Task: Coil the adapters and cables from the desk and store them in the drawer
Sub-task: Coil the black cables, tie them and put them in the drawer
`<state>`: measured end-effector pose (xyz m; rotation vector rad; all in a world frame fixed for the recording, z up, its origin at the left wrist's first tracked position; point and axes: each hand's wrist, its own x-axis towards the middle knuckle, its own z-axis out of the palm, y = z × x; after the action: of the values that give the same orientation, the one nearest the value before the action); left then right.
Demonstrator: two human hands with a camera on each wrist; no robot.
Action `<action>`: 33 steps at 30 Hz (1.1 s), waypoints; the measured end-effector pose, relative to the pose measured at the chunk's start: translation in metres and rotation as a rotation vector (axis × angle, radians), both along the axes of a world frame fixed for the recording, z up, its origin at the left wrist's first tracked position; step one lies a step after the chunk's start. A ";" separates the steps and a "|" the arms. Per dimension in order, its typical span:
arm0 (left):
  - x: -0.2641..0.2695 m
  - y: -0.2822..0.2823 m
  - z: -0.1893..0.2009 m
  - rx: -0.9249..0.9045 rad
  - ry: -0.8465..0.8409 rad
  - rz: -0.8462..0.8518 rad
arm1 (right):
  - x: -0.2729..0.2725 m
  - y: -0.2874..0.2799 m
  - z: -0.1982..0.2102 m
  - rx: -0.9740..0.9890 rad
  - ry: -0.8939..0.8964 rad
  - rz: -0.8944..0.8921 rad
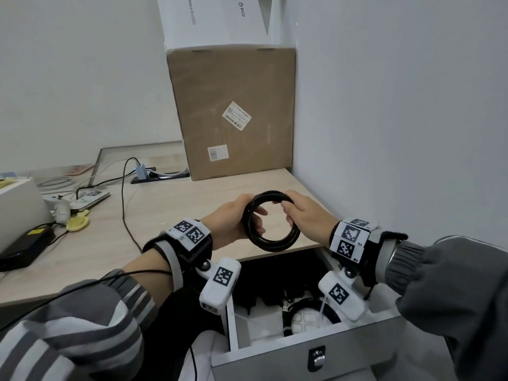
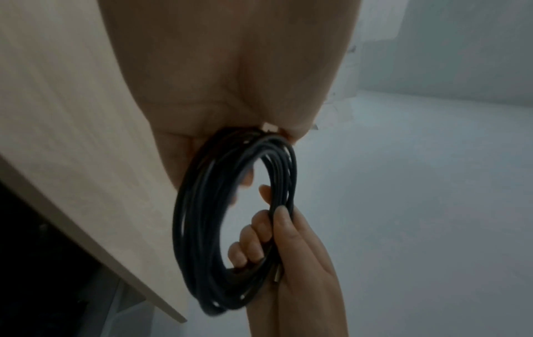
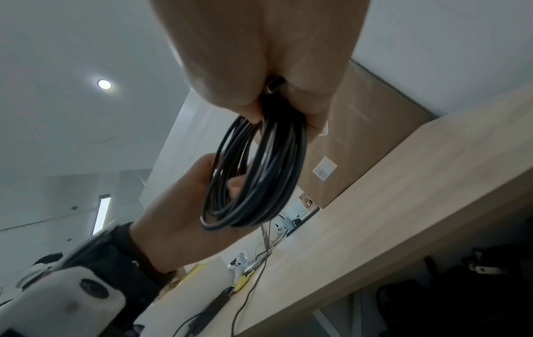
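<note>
Both hands clasp one round coil of black cable (image 1: 270,220) above the pale wood counter (image 1: 165,210) edge: left hand (image 1: 233,218) curled round its left side, right hand (image 1: 305,215) round its top right. Below, the open white drawer (image 1: 316,353) contains another coiled black cable (image 1: 308,306) and dark adapters (image 1: 264,299).

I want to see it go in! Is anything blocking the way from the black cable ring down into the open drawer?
Nothing visible blocks it. Both hands, left hand and right hand, hold the coiled cable above the desk edge. The open drawer lies just below, already holding another coil, with room beside it.
</note>
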<state>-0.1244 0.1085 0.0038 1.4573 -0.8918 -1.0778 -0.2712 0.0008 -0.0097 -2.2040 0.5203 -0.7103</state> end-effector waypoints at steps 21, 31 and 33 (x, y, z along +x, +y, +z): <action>-0.021 -0.022 -0.035 0.278 -0.197 -0.226 | -0.005 -0.008 -0.025 -0.275 0.326 0.186; 0.012 -0.026 -0.071 0.226 -0.334 0.039 | -0.025 -0.039 -0.043 0.194 0.736 0.036; 0.020 -0.025 -0.071 0.204 -0.320 0.068 | -0.029 -0.047 -0.056 0.156 0.992 0.079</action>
<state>-0.1046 0.0838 -0.0676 1.8540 -0.9668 -0.9191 -0.3006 -0.0465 -0.0656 -2.2907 0.9106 0.5181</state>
